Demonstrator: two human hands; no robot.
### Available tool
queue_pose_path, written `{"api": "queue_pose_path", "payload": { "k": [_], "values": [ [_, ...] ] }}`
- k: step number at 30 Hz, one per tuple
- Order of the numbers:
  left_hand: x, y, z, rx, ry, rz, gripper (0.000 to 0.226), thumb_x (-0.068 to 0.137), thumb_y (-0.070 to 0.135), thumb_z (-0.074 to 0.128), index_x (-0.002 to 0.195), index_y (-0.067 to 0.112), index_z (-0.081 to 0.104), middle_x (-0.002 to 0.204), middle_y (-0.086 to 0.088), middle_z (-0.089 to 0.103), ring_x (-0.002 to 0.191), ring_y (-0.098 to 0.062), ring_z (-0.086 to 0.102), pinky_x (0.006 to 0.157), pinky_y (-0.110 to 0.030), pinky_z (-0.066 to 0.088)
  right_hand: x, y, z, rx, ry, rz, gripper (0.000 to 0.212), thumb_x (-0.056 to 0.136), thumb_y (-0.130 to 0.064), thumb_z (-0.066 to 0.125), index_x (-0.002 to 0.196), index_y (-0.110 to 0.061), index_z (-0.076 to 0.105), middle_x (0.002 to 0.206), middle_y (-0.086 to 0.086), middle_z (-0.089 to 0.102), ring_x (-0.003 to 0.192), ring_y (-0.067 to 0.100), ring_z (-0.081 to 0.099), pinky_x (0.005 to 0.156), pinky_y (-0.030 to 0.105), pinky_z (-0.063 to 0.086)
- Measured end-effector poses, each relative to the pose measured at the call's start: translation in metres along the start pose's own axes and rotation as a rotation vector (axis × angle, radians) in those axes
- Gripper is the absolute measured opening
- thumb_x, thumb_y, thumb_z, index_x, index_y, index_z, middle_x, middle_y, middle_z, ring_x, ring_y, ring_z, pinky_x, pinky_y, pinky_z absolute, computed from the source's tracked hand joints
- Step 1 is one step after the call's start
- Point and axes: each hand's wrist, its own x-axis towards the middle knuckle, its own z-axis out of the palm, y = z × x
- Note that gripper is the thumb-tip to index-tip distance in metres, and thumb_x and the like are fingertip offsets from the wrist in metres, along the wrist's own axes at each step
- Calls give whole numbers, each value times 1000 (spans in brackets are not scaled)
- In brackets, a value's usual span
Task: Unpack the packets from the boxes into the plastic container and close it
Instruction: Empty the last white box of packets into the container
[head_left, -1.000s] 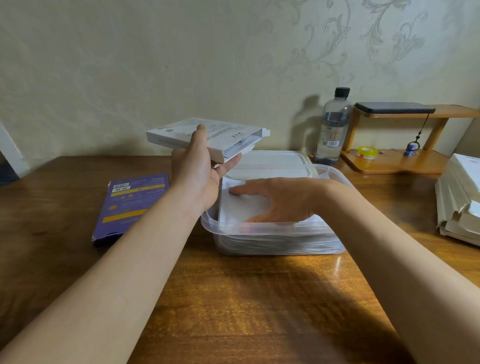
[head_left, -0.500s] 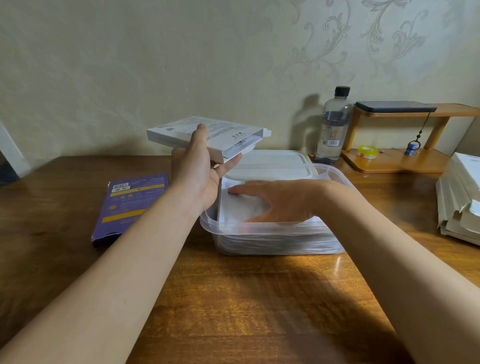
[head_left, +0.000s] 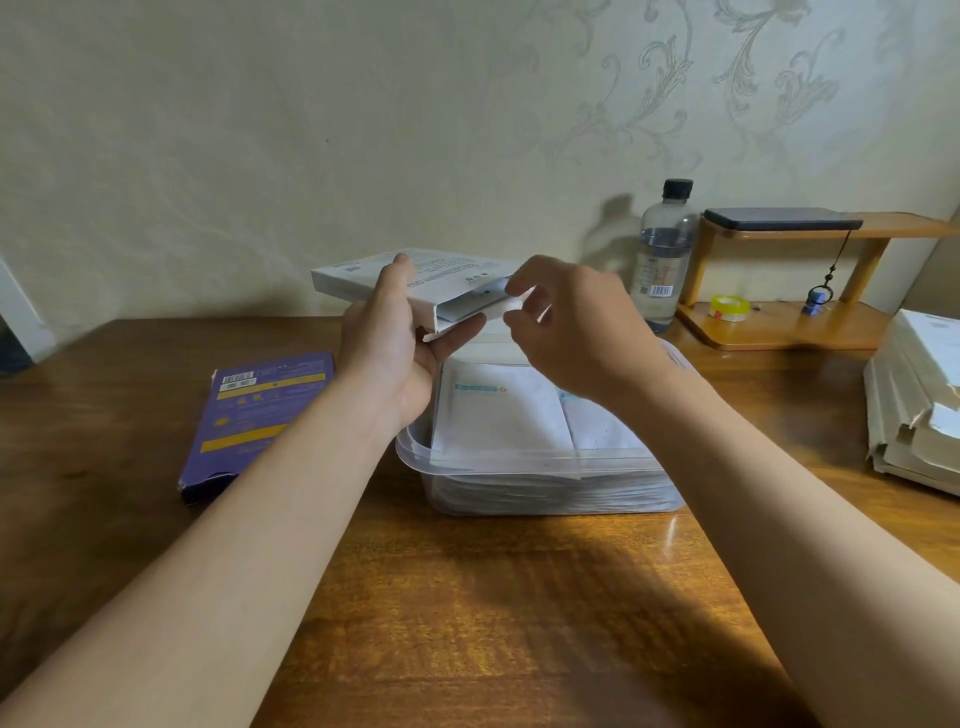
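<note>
Right fingers (head_left: 523, 278) pinch white box (head_left: 452, 271) at open end

Clear, see-through container (head_left: 519, 462), and the packets (head_left: 498, 415) inside it are white with a small teal label. Above it, a white box (head_left: 363, 275) with fine grey print. To its left, a purple box (head_left: 260, 415) with yellow bands and a white barcode. Beneath it, a glossy brown wood-grain table (head_left: 467, 623). Behind it, a pale cream wall (head_left: 311, 130) with scrolling leaf patterns. To its right, a black-capped clear bottle (head_left: 665, 260) and a yellow tape roll (head_left: 730, 307).
</note>
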Motion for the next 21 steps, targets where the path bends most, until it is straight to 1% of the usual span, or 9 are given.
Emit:
{"api": "queue_pose_path", "payload": {
  "k": [3,5,8,10,12,14,17,19,21],
  "values": [
    [1,0,-2,11,-44,-11,40,102,32,57,126,0,61,121,-22,71,107,-35,72,61,-33,61,-2,1,3,-63,-14,-84,27,91,-21,59,117,-22,67,89,-1,71,82,25,63,74,39,55],
    [1,0,-2,21,-62,-13,40,102,30,56,127,0,62,120,-22,71,106,-35,72,61,-33,61,-3,2,5,-108,-48,-124,28,93,-23,55,118,-24,66,91,1,71,86,29,62,72,41,54],
    [-1,1,-2,44,-75,-4,35,102,25,55,126,0,62,115,-21,73,97,-33,75,62,-35,61,-3,5,7,-183,-75,-148,29,97,-26,50,123,-30,64,98,5,71,92,33,62,70,40,53],
    [-2,1,-1,55,-91,-3,32,102,24,55,124,1,62,110,-21,74,90,-32,76,62,-36,61,-2,5,7,-214,-36,-167,28,98,-27,51,120,-33,68,97,4,70,89,32,61,67,39,53],
    [-3,1,-1,62,-105,-12,30,103,23,54,122,1,61,107,-21,75,87,-31,76,62,-36,61,-2,3,6,-238,29,-180,23,97,-27,54,110,-30,73,91,3,63,81,32,59,62,38,51],
    [-3,2,-1,61,-109,-28,26,103,22,54,117,1,62,105,-21,75,86,-32,76,60,-36,61,-1,4,6,-241,99,-211,15,92,-22,62,96,-19,76,88,5,55,75,33,56,58,38,49],
    [-3,3,-1,65,-111,-45,21,102,19,55,112,2,61,105,-23,75,90,-34,76,64,-38,62,0,6,7,-225,172,-251,4,79,-9,73,78,-5,70,84,11,53,68,35,53,55,42,50],
    [-3,2,-2,72,-106,-47,22,101,19,55,113,1,61,107,-22,75,93,-33,76,65,-38,63,1,8,7,-184,187,-258,16,70,-7,82,71,-5,66,82,11,54,66,34,52,60,42,48],
    [-1,2,-2,82,-91,-41,26,101,20,56,117,1,62,108,-21,75,95,-33,76,64,-37,62,3,8,2,-81,146,-257,27,68,-19,88,70,-7,64,84,9,55,68,31,54,62,39,46]
  ]
}}
